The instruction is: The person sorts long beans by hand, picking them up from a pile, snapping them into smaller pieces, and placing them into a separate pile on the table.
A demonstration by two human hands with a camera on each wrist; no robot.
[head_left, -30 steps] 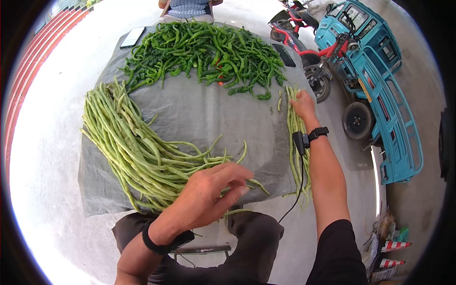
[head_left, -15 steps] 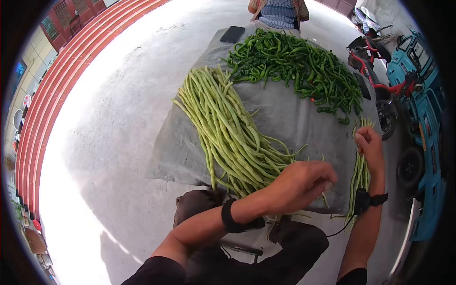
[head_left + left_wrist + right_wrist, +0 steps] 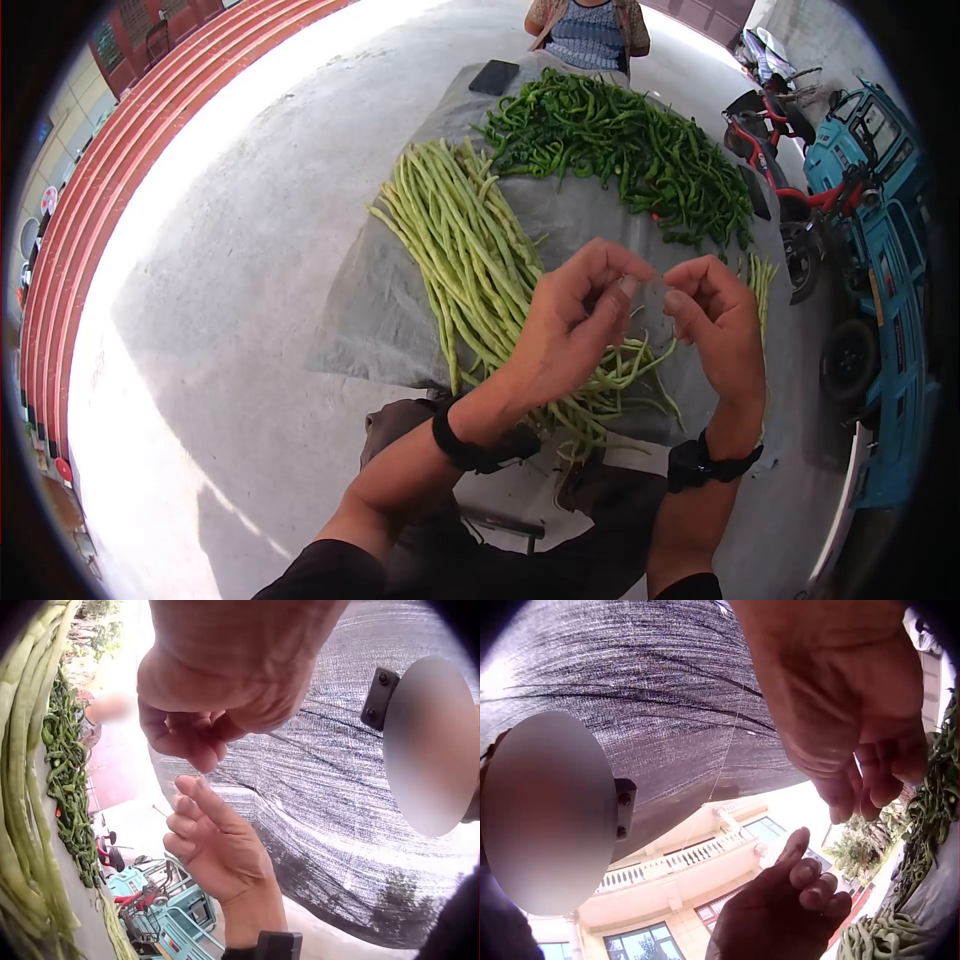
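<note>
My left hand (image 3: pixel 565 325) is raised over the loose ends of a large heap of long green beans (image 3: pixel 465 250), thumb and forefinger bent toward each other. Facing it, my right hand (image 3: pixel 718 325) has loosely curled fingers, its fingertips close to the left ones. No bean shows between the fingers of either hand. In the left wrist view, the right hand (image 3: pixel 221 851) points its thumb side up at the left hand (image 3: pixel 217 697). A narrow row of long beans (image 3: pixel 762 285) lies at the right edge of the grey sheet, partly behind the right hand.
A broad heap of green chillies (image 3: pixel 620 150) covers the far side of the grey sheet (image 3: pixel 370 300). A dark phone (image 3: pixel 494 77) lies at its far left corner. Another person (image 3: pixel 588 30) sits beyond. A teal three-wheeler (image 3: pixel 890 300) stands at right, red steps (image 3: pixel 120 200) at left.
My right hand has come from the bean row at right back toward the left hand. My left hand has risen to meet it. The head view has swung left.
</note>
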